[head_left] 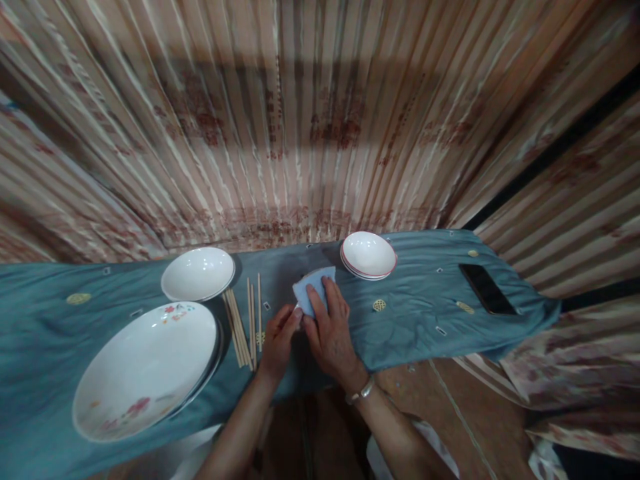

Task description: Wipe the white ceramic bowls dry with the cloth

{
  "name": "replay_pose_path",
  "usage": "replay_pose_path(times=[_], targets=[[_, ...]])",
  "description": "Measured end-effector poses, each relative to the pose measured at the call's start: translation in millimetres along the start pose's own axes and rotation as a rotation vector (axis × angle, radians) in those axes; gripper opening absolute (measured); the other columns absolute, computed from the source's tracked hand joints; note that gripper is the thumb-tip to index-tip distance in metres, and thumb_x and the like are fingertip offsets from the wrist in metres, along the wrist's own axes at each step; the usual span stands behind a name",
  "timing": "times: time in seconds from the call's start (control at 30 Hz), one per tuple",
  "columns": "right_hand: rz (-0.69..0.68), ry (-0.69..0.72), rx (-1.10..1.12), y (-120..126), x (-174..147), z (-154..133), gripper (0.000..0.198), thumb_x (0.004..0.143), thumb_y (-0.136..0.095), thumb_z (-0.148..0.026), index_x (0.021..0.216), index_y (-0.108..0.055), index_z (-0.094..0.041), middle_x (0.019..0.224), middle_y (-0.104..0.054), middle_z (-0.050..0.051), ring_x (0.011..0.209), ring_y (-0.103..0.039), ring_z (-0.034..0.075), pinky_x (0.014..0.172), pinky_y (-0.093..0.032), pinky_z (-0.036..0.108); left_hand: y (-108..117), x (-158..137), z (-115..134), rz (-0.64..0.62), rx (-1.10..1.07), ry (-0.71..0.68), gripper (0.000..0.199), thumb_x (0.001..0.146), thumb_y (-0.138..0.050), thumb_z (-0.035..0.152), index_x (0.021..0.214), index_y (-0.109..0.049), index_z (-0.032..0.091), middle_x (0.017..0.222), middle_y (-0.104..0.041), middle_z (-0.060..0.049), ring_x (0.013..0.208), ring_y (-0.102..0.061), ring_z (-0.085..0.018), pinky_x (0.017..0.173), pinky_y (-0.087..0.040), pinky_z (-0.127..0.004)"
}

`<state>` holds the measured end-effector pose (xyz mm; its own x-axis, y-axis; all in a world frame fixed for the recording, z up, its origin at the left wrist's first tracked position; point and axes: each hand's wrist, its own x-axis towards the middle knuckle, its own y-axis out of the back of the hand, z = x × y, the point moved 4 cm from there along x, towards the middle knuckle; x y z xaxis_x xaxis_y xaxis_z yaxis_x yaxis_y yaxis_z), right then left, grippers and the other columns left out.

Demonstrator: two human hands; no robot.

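Observation:
A light blue cloth (316, 285) is folded under the fingers of my right hand (327, 327), which is closed on it above the near middle of the table. Close beside it, my left hand (280, 339) is closed, thumb and fingers pinched together at the cloth's lower left corner. A bit of white shows at the left thumb tip, and what it belongs to is hidden by the cloth and fingers. Just left of my left hand lie several wooden chopsticks (239, 328), roughly side by side in two groups.
Large flowered plates (145, 367) are stacked at the near left, with white bowls (198, 273) behind them. Red-rimmed bowls (369, 253) form a stack at the back, right of my hands. A black phone (486, 288) lies far right on the teal tablecloth (415, 327). A curtain (300, 133) hangs behind.

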<state>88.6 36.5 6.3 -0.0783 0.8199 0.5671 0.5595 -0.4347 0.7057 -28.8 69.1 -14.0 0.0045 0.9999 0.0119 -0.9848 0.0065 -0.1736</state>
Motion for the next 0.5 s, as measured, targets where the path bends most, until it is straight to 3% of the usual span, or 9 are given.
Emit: replay_pose_path(times=[0.23,0.4,0.5], targets=[[0.017,-0.185,0.342,-0.8,19.0,30.3,0.048,0.100,-0.034,-0.034,0.145,-0.039,-0.019,0.153,-0.036,0.013,0.144,-0.030,0.022,0.117,-0.028,0.047,-1.1,1.3,-8.3,-0.012,-0.137,0.061,0.028,0.072,-0.074,0.043,0.069,-0.069,0.016,0.064,-0.063,0.001,0.061,-0.054,-0.012,0.061,-0.044,-0.023],[0.057,-0.438,0.707,-18.1,22.8,55.9,0.050,0.097,-0.038,-0.043,0.141,-0.047,-0.020,0.145,-0.050,0.008,0.134,-0.045,0.021,0.117,-0.031,0.042,1.8,3.4,-11.3,0.007,-0.271,0.134,0.029,0.066,-0.079,0.044,0.072,-0.072,0.016,0.067,-0.069,-0.001,0.064,-0.062,-0.015,0.062,-0.048,-0.025],[0.073,-0.574,0.871,-30.7,23.1,65.0,0.053,0.093,-0.044,-0.049,0.136,-0.053,-0.020,0.142,-0.054,0.006,0.134,-0.046,0.022,0.117,-0.029,0.041,7.4,5.5,-13.5,0.050,-0.354,0.150,0.027,0.065,-0.080,0.041,0.077,-0.074,0.017,0.075,-0.073,-0.003,0.073,-0.067,-0.019,0.070,-0.052,-0.029]])
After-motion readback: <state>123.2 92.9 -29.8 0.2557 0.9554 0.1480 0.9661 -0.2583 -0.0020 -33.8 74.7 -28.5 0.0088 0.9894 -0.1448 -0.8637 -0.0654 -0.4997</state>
